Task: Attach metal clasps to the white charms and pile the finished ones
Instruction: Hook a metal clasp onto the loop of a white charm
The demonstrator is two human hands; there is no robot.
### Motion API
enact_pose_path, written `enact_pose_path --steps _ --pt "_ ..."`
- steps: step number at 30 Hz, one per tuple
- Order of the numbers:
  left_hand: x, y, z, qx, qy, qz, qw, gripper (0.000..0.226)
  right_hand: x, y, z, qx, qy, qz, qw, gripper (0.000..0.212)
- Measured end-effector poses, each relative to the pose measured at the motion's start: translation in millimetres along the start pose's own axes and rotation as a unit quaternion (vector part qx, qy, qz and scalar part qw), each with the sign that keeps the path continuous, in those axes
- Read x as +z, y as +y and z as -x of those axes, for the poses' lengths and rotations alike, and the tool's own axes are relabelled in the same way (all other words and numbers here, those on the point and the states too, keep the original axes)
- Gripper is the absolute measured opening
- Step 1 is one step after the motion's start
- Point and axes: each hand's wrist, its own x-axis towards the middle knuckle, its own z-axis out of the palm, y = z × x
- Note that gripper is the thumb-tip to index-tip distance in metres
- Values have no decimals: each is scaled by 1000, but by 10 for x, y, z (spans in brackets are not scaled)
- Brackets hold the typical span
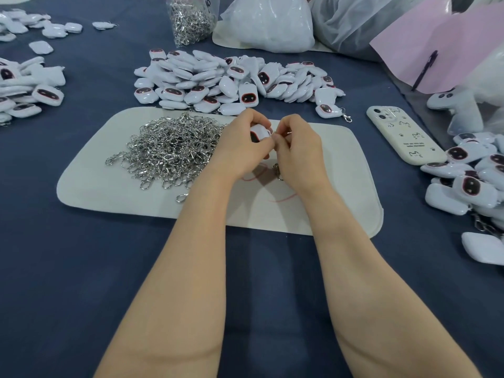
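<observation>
White glossy plastic charm [258, 133] with dark face gripped in curled left hand [240, 144]; right hand [298, 148] pinches silver metal clasp [277, 170] at charm's edge. Heap of loose clasps [171, 148] lies left of left hand.

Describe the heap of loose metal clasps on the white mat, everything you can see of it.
The heap of clasps is a tangled mound of shiny silver-coloured metal: snap hooks joined to short chains and rings. It lies on the left half of the white mat, a few strays trailing from its left and lower edges. The left hand, gripping a charm, overlaps its right edge; contact cannot be told.
</observation>
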Motion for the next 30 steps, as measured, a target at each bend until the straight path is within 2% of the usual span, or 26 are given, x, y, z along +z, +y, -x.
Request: enact_pose_path --steps 9,16,20,23,26,30 --pt "9 4 0 0 2 -30 1000 20 -1 -27 14 -16 -10 28 999 14" --pt "28 64 -24 -32 27 154 987 25 -36 -62 1 37 50 -141 988 18" --pt "38 47 -41 -124 45 283 950 27 -44 -46 -36 47 78 -153 984 15" --pt "33 52 -47 -158 48 327 930 21 -39 -45 -19 37 100 -135 985 16" --pt "31 63 -49 -124 64 254 957 15 -32 -38 -16 30 105 -89 990 15" --pt "24 42 -55 -28 72 102 992 20 -22 -3 -28 30 84 -29 996 17"
